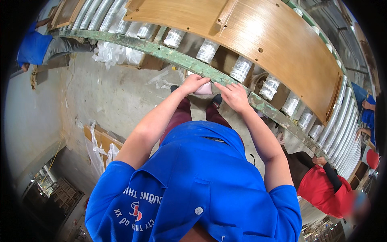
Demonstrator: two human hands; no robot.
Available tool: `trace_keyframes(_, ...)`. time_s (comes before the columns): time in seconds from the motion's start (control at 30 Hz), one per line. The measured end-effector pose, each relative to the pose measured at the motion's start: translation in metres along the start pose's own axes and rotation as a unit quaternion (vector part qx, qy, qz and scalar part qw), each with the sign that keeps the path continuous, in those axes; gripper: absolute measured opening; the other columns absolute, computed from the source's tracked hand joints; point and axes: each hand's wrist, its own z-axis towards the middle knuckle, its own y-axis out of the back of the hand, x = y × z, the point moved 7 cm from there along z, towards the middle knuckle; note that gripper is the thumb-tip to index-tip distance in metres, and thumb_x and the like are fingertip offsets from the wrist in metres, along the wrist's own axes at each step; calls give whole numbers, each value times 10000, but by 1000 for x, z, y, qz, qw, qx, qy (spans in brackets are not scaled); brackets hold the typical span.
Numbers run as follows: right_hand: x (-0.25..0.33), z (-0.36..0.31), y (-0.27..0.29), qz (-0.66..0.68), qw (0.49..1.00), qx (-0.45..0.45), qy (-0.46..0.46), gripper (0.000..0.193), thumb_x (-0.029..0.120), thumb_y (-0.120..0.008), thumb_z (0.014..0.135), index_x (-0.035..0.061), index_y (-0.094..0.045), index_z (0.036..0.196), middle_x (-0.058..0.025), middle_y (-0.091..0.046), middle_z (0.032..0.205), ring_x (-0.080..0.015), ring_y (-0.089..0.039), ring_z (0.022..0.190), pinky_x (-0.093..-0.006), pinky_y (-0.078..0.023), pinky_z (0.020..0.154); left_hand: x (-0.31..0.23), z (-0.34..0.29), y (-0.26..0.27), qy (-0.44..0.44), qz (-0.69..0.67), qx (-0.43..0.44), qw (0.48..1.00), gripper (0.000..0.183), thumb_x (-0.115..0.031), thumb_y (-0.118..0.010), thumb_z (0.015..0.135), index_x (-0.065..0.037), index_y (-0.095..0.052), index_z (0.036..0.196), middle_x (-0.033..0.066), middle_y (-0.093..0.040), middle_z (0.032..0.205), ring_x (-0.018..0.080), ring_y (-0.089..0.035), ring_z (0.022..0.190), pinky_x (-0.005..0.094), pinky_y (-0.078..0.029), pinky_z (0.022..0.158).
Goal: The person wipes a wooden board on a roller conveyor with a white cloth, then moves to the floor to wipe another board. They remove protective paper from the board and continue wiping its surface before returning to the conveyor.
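"What's nearest the hands?"

"The green rail [209,71], running slantwise just in front of the person. Both hands are at its near edge; whether they touch it, I cannot tell."

"How is the left hand [193,84]?"

"Bent, thumb and fingers close together. I cannot tell if something small is pinched there."

"And the right hand [236,97]?"

"Partly open, forefinger stretched toward the left one, the rest loosely curled. Whether it has hold of anything, I cannot tell."

"What's around them?"

"A pale pink bundle [204,89] shows below, between the hands. Beyond the rail, a large brown wooden panel [278,48] lies across rollers [241,68], some wrapped in plastic."

"Further off?"

"Clear plastic sheeting [107,54] by the rail at far left, a co-worker in red [322,189] at lower right, and another in blue [34,46] at upper left."
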Motion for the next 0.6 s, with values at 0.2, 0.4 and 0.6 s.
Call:
trace_keyframes(0.2, -1, 1, -2, 2, 1000, 7, -2, 423, 154, -606, 780, 228, -585, 1195, -25, -566, 728, -214, -559, 725, -377, -415, 649, 2, 1, -1, 12, -6, 5, 1000, 471, -428, -597, 851, 35, -682, 850, 63, -658, 762, 118, -573, 676, 286, -460, 630)
trace_keyframes(0.4, -3, 0, -4, 3, 1000, 9, 1, 429, 148, -602, 771, 214, -583, 1195, -23, -572, 719, -212, -562, 727, -372, -408, 644, -2, -1, -1, 11, -13, 3, 1000, 461, -422, -604, 849, 33, -681, 835, 61, -652, 752, 115, -569, 669, 280, -458, 619)
trace_keyframes(0.6, -3, 0, -2, 22, 1000, 7, -3, 447, 135, -591, 774, 203, -566, 1215, -22, -577, 722, -209, -563, 733, -371, -402, 653, 4, 2, -3, 17, -28, 6, 999, 445, -414, -601, 855, 24, -680, 835, 46, -647, 745, 107, -565, 657, 275, -455, 606)
